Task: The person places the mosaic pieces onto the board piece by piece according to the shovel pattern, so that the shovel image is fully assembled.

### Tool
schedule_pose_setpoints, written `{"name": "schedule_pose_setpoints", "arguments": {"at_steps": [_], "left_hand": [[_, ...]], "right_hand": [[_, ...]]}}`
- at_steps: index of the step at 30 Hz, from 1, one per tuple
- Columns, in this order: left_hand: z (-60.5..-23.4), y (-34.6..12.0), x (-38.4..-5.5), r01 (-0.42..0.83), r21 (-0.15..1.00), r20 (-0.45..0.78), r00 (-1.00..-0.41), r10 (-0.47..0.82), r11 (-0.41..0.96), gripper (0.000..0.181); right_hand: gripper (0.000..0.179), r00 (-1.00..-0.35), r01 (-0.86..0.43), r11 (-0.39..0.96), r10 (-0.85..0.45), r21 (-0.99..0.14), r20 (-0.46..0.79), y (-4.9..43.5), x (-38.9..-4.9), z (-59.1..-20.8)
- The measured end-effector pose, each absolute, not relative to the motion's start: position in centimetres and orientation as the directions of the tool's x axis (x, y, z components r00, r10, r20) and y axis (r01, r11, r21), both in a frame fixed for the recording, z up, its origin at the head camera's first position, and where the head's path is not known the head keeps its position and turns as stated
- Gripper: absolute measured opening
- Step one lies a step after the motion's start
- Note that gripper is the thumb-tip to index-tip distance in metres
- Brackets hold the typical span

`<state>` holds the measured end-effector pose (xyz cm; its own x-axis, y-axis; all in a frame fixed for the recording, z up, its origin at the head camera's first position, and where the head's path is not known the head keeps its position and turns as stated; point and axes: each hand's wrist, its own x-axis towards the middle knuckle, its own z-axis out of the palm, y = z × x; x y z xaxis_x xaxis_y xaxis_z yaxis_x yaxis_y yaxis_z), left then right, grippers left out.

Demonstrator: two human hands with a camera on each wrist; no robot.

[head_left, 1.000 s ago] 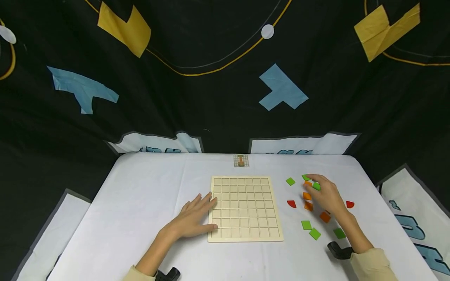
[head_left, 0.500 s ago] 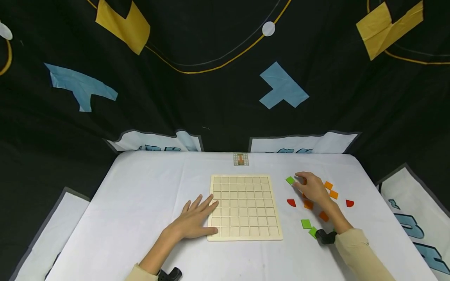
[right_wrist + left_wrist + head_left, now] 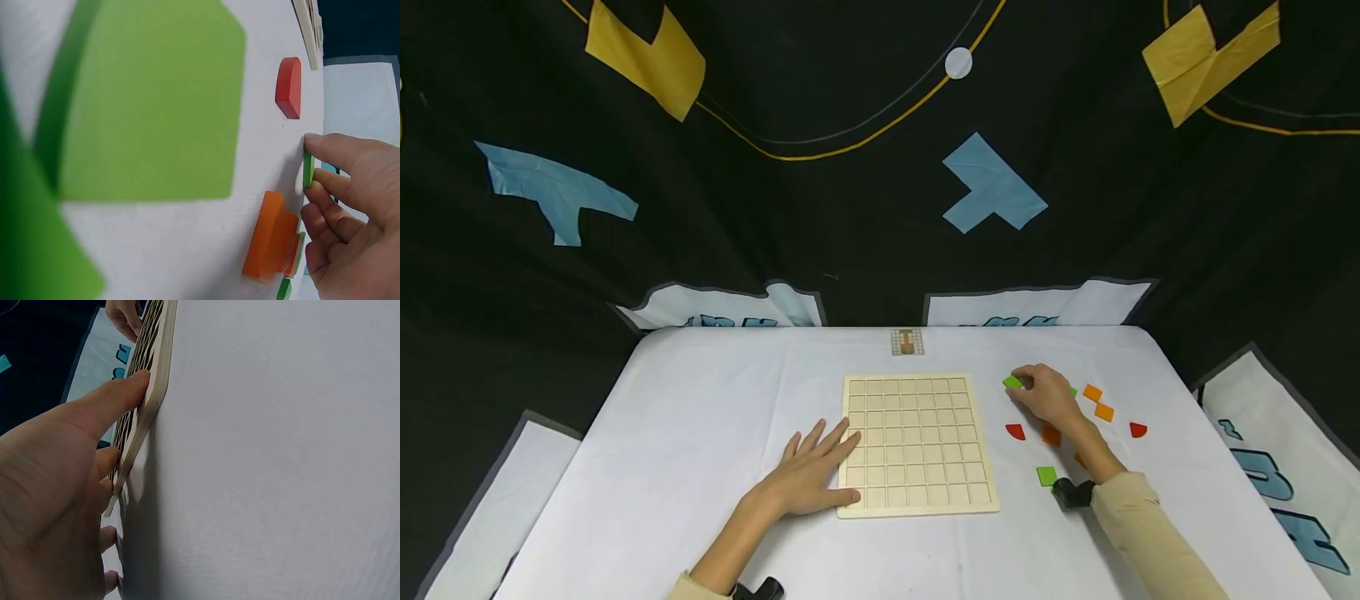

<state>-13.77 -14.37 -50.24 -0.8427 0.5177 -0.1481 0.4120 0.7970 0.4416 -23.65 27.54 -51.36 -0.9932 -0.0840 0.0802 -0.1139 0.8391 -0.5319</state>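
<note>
My left hand (image 3: 808, 475) lies with fingers spread on the left border of a pale wooden grid board (image 3: 917, 446). Its thumb (image 3: 128, 394) rests on the board's edge in the left wrist view. Beyond the board's right side, my right hand (image 3: 1048, 396) pinches a small green square tile (image 3: 309, 167) between thumb and fingertips, at or close to the tabletop. A red rounded piece (image 3: 1015, 432) lies just nearer to me than this hand. Orange tiles (image 3: 265, 240) lie beside and under it, partly hidden by the hand and wrist in the head view.
Two orange tiles (image 3: 1103, 412) and another red piece (image 3: 1138, 429) lie right of the right hand. Green tiles (image 3: 1047, 476) sit near the black right wrist camera (image 3: 1072, 493). A small patterned card (image 3: 907, 342) lies at the table's back edge, before a black curtain (image 3: 880, 233).
My right hand has moved left from the pile of tiles to the leftmost green tile and now pinches it. Two orange tiles have come into sight behind it. The left hand stays on the board.
</note>
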Motion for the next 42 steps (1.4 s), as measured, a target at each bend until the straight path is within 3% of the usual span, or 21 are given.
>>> {"name": "schedule_pose_setpoints", "arguments": {"at_steps": [11,27,42], "left_hand": [[-50.2,-14.4,-13.7,0.408,0.450,-0.152,-0.841,0.519,0.794,0.086],[-50.0,-14.4,-13.6,0.406,0.449,-0.150,-0.844,0.515,0.796,0.085],[-50.3,-14.6,-13.6,0.413,0.442,-0.149,-0.842,0.519,0.796,0.086]], "right_hand": [[0.034,-0.995,-0.098,0.800,-0.088,-0.592,0.046,26.5,-23.7,-50.0],[0.030,-0.960,-0.269,0.703,-0.252,-0.658,0.123,22.1,-24.7,-47.0],[0.027,-0.935,-0.291,0.686,-0.350,-0.667,0.048,17.1,-26.4,-48.6]]}}
